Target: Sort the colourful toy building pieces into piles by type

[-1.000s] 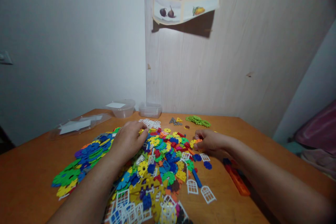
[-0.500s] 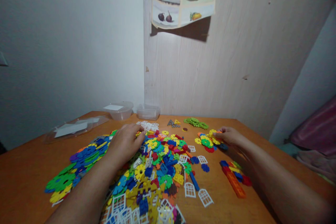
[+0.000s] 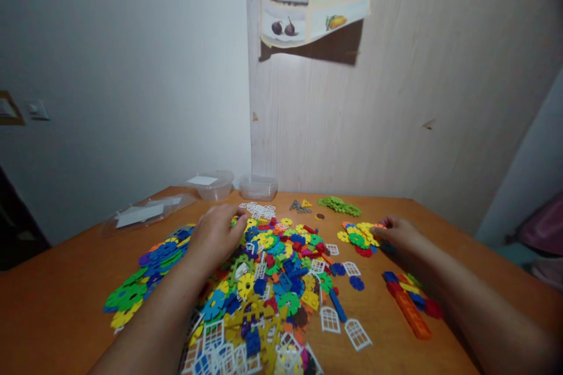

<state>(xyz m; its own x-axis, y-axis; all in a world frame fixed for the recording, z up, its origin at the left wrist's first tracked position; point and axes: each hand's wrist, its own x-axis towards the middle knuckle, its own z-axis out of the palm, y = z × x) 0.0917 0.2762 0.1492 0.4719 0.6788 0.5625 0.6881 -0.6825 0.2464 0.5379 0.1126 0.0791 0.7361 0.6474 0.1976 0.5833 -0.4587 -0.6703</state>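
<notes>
Several multicoloured, notched plastic discs [image 3: 358, 239] lie just left of the nearer right hand [image 3: 399, 234], grip unclear, well apart from the half-spread left hand [image 3: 216, 233].

The small discs [image 3: 358, 239] are yellow, green, red, blue and orange; the long brick [image 3: 411, 313] is bright orange. The toy windows [image 3: 358, 334] are white (each barred in a grid), the far cluster [image 3: 338, 206] lime green, the table [image 3: 373, 304] orange-brown, the wall panel [image 3: 343, 129] pale with faint wood grain.
</notes>
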